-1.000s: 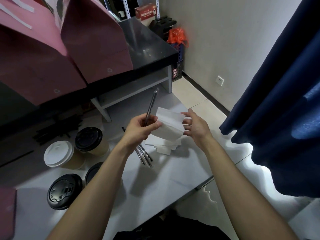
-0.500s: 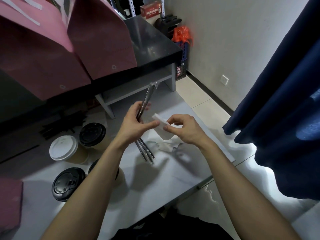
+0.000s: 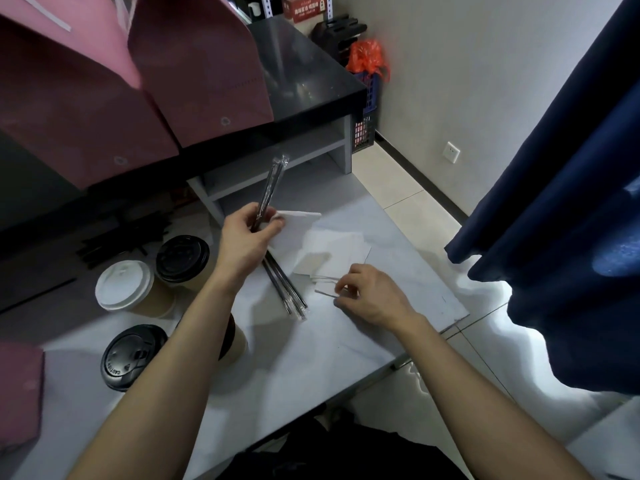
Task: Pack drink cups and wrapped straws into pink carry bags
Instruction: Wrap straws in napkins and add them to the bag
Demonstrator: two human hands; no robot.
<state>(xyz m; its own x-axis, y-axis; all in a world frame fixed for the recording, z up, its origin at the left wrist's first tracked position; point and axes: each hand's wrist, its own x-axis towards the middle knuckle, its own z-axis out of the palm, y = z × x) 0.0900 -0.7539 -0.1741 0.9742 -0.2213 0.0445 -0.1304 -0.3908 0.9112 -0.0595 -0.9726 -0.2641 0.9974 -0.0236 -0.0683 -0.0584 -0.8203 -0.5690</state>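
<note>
The left hand (image 3: 247, 239) is clenching its grip around a dark straw in a clear wrapper (image 3: 268, 195) and a folded white napkin (image 3: 294, 221); the straw's long axis is running steeply up and away, its top end pointing toward the black shelf (image 3: 304, 81) where two pink carry bags (image 3: 194, 71) are standing. More wrapped straws (image 3: 287, 292) are lying on the pale marble tabletop (image 3: 311, 358), just beside the lidded cups (image 3: 181, 258). Half a second ago the right hand (image 3: 372, 296) was pinching the napkin; now it is lying lower, fingers curling onto a small white napkin piece (image 3: 325, 292).
</note>
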